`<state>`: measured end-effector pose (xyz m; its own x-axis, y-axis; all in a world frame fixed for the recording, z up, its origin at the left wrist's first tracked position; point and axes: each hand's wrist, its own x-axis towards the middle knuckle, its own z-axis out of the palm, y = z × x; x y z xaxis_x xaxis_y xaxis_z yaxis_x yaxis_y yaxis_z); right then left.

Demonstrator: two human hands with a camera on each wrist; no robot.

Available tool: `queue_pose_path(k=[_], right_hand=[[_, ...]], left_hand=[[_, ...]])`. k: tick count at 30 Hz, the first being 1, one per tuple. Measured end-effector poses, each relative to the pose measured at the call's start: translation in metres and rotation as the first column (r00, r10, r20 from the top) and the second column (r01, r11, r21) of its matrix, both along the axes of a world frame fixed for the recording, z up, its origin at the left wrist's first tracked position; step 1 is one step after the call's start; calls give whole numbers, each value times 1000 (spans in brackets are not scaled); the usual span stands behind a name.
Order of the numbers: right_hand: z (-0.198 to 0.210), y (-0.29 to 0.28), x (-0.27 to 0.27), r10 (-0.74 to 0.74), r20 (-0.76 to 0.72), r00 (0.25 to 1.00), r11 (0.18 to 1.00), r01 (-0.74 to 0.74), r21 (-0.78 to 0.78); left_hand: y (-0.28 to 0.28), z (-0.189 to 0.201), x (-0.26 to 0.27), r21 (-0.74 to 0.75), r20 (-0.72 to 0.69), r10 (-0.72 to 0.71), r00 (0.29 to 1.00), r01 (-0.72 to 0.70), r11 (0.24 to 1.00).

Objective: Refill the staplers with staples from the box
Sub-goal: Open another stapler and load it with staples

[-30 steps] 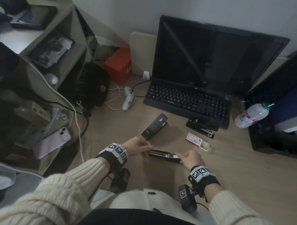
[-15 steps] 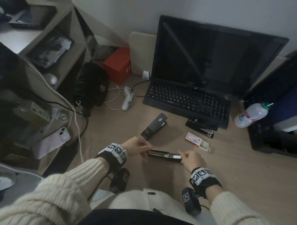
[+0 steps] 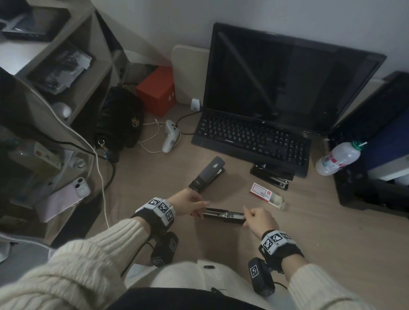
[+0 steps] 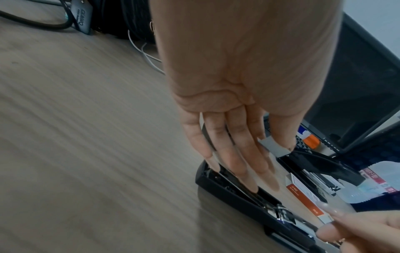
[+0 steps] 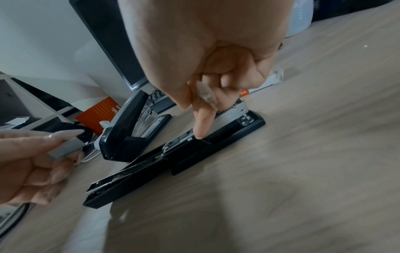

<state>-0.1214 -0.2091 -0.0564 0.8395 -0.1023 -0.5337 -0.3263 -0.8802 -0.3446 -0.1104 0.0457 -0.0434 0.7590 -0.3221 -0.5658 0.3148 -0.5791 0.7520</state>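
Note:
A black stapler [image 3: 222, 216] lies opened flat on the desk between my hands, its metal magazine [image 5: 227, 116] exposed. My left hand [image 3: 202, 205] hovers at its left end and pinches a grey strip of staples [image 4: 273, 145] between thumb and fingers [image 4: 236, 154]; the same strip [image 5: 65, 147] shows in the right wrist view. At the right end, my right hand [image 3: 247, 218] has its fingers curled on the stapler, with the index fingertip [image 5: 201, 126] pressing the magazine. The staple box [image 3: 265, 195] lies open just behind. A grey stapler [image 3: 207, 173] and another black stapler [image 3: 271, 177] sit farther back.
A keyboard [image 3: 251, 138] and a monitor [image 3: 291, 79] stand at the back. A white bottle [image 3: 337, 158] lies to the right. At the left are a white controller [image 3: 170, 135] with cables, a black bag [image 3: 120, 120], a red box [image 3: 157, 89] and a phone [image 3: 63, 198].
Almost nothing differs. Both hands stay at the two ends of the opened stapler; the right wrist has shifted slightly.

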Motion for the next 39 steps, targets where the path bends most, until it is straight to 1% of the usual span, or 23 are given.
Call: queue_pose_path(k=[5, 7, 9, 11, 13, 15, 18, 22, 25, 31, 37, 39], right_hand=[[5, -6, 2, -11, 21, 1000, 999, 10, 48], [4, -8, 5, -18, 43, 999, 994, 13, 112], [3, -10, 9, -17, 86, 996, 977, -2, 213], [7, -8, 11, 4, 138, 990, 939, -51, 339], [18, -3, 13, 49, 179, 983, 881, -127, 456], [25, 0, 14, 85, 208, 974, 835, -184, 518], [30, 1, 15, 109, 230, 967, 806, -221, 549], [30, 0, 16, 69, 250, 966, 775, -210, 596], [31, -5, 18, 43, 264, 964, 782, -197, 592], [30, -13, 16, 102, 200, 974, 806, -199, 557], [38, -13, 14, 115, 268, 956, 792, -251, 556], [37, -14, 15, 129, 287, 949, 807, -268, 526]], left_hand=[[-9, 2, 2, -52, -14, 17, 1000, -18, 999], [-13, 2, 5, -51, 9, 14, 1000, -13, 999], [-19, 1, 7, -63, 20, 10, 1000, -9, 998], [-26, 2, 10, -73, 20, -5, 1000, 6, 997], [-34, 6, 12, -87, 26, -25, 999, 27, 996], [-42, 10, 13, -100, 37, -37, 999, 40, 994], [-50, 16, 15, -94, 68, -60, 996, 67, 993], [-59, 19, 15, -120, 70, -68, 995, 76, 990], [-64, 16, 16, -152, 26, -58, 998, 62, 987], [-73, 12, 15, -150, 14, -88, 996, 89, 985], [-80, 13, 15, -140, 17, -68, 998, 70, 988], [-81, 15, 14, -150, -8, -62, 998, 60, 987]])
